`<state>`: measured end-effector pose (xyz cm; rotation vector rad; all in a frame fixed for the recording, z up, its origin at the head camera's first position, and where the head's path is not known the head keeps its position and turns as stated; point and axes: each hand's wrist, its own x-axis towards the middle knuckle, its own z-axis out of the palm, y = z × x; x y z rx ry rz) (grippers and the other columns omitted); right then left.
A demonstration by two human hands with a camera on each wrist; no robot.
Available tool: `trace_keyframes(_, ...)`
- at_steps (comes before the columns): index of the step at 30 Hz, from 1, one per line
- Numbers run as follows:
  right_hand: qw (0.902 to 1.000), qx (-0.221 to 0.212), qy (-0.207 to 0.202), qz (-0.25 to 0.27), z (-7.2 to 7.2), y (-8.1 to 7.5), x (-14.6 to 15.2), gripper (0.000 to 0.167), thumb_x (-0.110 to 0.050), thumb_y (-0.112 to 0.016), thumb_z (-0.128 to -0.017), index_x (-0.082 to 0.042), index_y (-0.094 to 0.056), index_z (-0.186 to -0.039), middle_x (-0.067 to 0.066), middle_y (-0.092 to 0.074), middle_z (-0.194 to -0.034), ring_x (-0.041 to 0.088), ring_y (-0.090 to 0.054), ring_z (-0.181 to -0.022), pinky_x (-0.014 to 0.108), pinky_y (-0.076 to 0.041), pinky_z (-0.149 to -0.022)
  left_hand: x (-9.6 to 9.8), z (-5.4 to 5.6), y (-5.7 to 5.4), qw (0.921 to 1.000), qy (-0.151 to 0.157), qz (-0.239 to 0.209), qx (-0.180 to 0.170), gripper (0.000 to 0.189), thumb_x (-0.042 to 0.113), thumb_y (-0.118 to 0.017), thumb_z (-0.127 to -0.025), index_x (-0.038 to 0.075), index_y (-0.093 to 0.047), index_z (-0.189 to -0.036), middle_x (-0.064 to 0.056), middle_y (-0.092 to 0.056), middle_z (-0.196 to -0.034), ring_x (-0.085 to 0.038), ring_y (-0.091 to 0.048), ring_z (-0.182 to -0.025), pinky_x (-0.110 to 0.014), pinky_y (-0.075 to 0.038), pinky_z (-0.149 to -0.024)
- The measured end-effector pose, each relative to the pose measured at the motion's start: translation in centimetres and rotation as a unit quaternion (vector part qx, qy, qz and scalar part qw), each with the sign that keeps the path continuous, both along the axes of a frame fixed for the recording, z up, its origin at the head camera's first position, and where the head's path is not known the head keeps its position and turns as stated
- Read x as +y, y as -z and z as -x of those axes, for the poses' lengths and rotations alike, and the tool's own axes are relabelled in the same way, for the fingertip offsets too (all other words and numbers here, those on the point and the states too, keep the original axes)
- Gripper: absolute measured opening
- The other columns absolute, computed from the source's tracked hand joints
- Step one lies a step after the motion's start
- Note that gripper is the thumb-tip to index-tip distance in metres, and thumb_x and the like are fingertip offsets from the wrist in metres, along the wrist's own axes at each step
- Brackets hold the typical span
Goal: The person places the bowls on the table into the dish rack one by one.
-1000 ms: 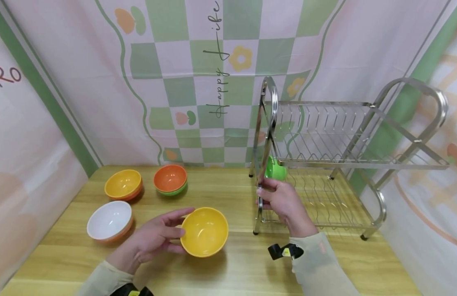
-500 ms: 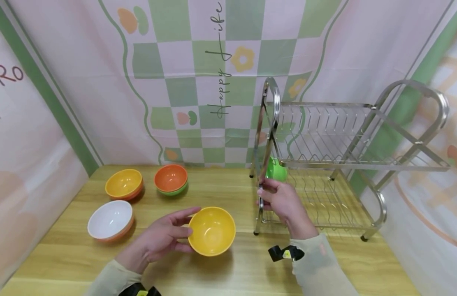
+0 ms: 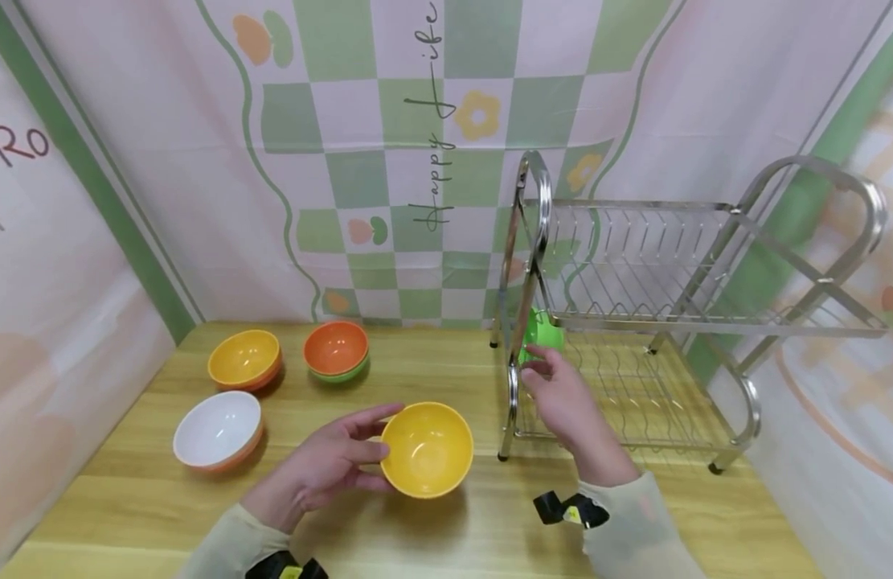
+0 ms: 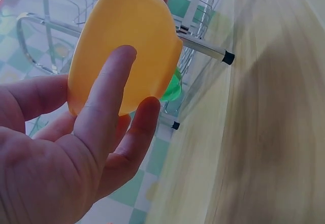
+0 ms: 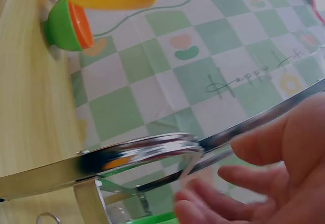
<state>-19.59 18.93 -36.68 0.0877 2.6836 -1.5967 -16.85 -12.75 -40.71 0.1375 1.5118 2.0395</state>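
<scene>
The left hand [image 3: 329, 465] pinches a glossy, round yellow bowl [image 3: 428, 450], wood-grained bench [image 3: 482, 535] below its fingers [image 3: 366, 452]; a shiny tubular-metal rack [image 3: 634, 323] stands beside the right hand [image 3: 565, 402], its fingers relaxed

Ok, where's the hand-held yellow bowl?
In the head view, the yellow bowl is low and near the centre, held by the left hand over the wooden table, left of the metal dish rack.

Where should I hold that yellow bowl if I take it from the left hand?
Probably grab the yellow bowl by its right rim, from the right, thumb inside: the left hand has its grip opposite, and the mouth faces up.
</scene>
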Motion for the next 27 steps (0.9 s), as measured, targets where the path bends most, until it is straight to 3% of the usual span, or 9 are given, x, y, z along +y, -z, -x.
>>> trace_keyframes(3,0.9984,0.006,0.042,0.038,-0.9,-0.6,0.3,0.030,-0.013,-0.047,-0.105,-0.001,-0.050,-0.132,0.018,-0.056,-0.114,0.030,-0.059,-0.096,0.034,-0.056,-0.074,0.2,0.1,-0.3,1.0000,0.000,-0.001,-0.002,0.066,-0.006,-0.060,-0.092,0.004,-0.037,-0.153,-0.028,-0.032,-0.145,-0.037,-0.064,-0.098,-0.050,-0.059,-0.080)
trace_keyframes(6,0.9927,0.006,0.055,0.108,-2.0,-1.0,0.4,0.018,-0.006,-0.047,-0.104,0.005,-0.052,-0.118,0.016,-0.057,-0.099,0.026,-0.060,-0.082,0.033,-0.059,-0.069,0.5,0.2,-0.7,1.0000,0.004,-0.004,-0.002,0.066,-0.006,-0.060,-0.093,0.005,-0.036,-0.153,-0.028,-0.032,-0.146,-0.037,-0.064,-0.099,-0.049,-0.059,-0.080)
trace_keyframes(8,0.9866,-0.002,0.038,0.158,-2.6,-1.1,0.4,0.020,-0.005,-0.047,-0.104,0.007,-0.053,-0.119,0.017,-0.059,-0.100,0.027,-0.063,-0.083,0.035,-0.060,-0.072,0.6,0.2,-1.0,1.0000,0.006,-0.007,0.000,0.066,-0.006,-0.060,-0.093,0.005,-0.037,-0.153,-0.027,-0.031,-0.146,-0.037,-0.065,-0.099,-0.048,-0.059,-0.080)
trace_keyframes(11,0.9737,-0.015,-0.015,0.227,-3.4,-1.0,0.2,0.029,-0.006,-0.047,-0.105,0.009,-0.051,-0.129,0.022,-0.061,-0.115,0.031,-0.066,-0.098,0.040,-0.060,-0.081,0.6,0.3,-1.6,0.9999,0.006,-0.013,0.009,0.064,-0.006,-0.060,-0.093,0.005,-0.038,-0.153,-0.027,-0.032,-0.146,-0.036,-0.065,-0.097,-0.046,-0.060,-0.078)
trace_keyframes(16,0.9373,-0.035,-0.119,0.325,-4.0,-0.6,-0.6,0.050,-0.016,-0.053,-0.104,0.007,-0.039,-0.146,0.028,-0.050,-0.139,0.035,-0.058,-0.119,0.048,-0.053,-0.094,0.5,0.5,-2.5,0.9993,0.005,-0.028,0.022,0.063,-0.005,-0.060,-0.094,0.005,-0.038,-0.153,-0.027,-0.033,-0.146,-0.036,-0.064,-0.099,-0.046,-0.060,-0.079)
trace_keyframes(22,0.8927,-0.086,-0.179,0.404,-4.0,0.3,-1.4,0.061,-0.018,-0.055,-0.103,-0.001,-0.027,-0.155,0.028,-0.039,-0.148,0.039,-0.058,-0.119,0.057,-0.049,-0.097,0.6,0.6,-3.2,0.9990,0.006,-0.035,0.028,0.062,-0.005,-0.060,-0.095,0.005,-0.039,-0.152,-0.027,-0.032,-0.146,-0.038,-0.062,-0.104,-0.051,-0.058,-0.082)
trace_keyframes(27,0.8535,-0.107,-0.225,0.458,-3.9,1.2,-1.9,0.061,-0.015,-0.051,-0.105,-0.006,-0.022,-0.158,0.023,-0.045,-0.144,0.038,-0.060,-0.115,0.059,-0.046,-0.100,0.7,0.7,-3.3,0.9988,0.009,-0.032,0.035,0.062,-0.004,-0.060,-0.095,0.006,-0.040,-0.152,-0.027,-0.034,-0.145,-0.038,-0.062,-0.104,-0.051,-0.058,-0.082)
